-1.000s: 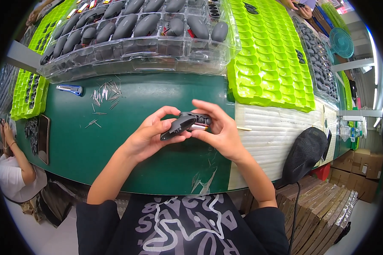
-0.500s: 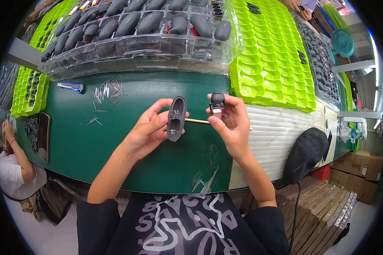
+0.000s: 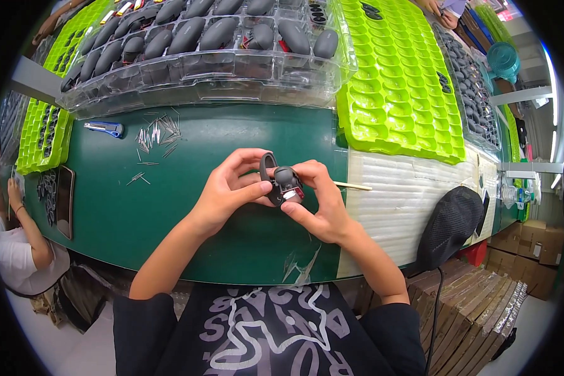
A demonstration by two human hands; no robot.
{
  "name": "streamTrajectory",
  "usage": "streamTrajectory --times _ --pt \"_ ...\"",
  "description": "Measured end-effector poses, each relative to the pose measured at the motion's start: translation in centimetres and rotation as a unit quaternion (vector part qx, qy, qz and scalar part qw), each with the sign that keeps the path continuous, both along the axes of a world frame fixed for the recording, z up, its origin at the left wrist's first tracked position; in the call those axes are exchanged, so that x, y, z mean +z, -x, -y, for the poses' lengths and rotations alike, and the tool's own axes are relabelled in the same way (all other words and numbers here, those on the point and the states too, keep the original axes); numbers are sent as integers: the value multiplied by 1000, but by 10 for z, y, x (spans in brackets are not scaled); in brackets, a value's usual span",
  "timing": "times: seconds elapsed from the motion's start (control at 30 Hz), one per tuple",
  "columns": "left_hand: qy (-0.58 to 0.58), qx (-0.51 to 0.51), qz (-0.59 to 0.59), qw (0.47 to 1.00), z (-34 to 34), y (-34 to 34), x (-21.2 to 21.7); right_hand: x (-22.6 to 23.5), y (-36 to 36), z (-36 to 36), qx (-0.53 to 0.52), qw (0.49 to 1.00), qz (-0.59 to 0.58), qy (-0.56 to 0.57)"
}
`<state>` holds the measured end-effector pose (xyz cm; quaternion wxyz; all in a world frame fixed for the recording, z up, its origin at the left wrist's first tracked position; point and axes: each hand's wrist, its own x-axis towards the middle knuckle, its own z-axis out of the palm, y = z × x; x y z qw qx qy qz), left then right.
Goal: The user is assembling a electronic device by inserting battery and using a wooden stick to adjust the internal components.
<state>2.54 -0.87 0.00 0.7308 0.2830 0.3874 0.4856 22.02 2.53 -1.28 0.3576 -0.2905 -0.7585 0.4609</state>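
Beyond the hands, metal pins lie near a cutter.

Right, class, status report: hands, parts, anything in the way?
Left hand holding dark shell. Right hand gripping round-topped part, close to shell. Pale stick beside right hand, apparently not blocking.

Clockwise around the middle of the view, a teal fan shows at two o'clock, a black mesh-covered object between three and four, stacked flat cardboard at four, a dark phone at nine and a blue utility knife near ten.
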Motion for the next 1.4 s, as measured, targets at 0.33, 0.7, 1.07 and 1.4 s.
streamTrajectory --times 0.33,0.7,1.07,1.4 --pt "-65 31 -80 994 1 -1 -6 4 -2 -1 12 1000 0 8" --pt "-79 38 -107 990 1 -2 -12 11 -6 0 28 982 -42 179" --pt "-80 55 -81 992 0 -3 -7 16 1 -8 -39 981 -124 143" --pt "-73 52 -58 994 3 -8 -10 11 4 -8 -83 939 -142 301"
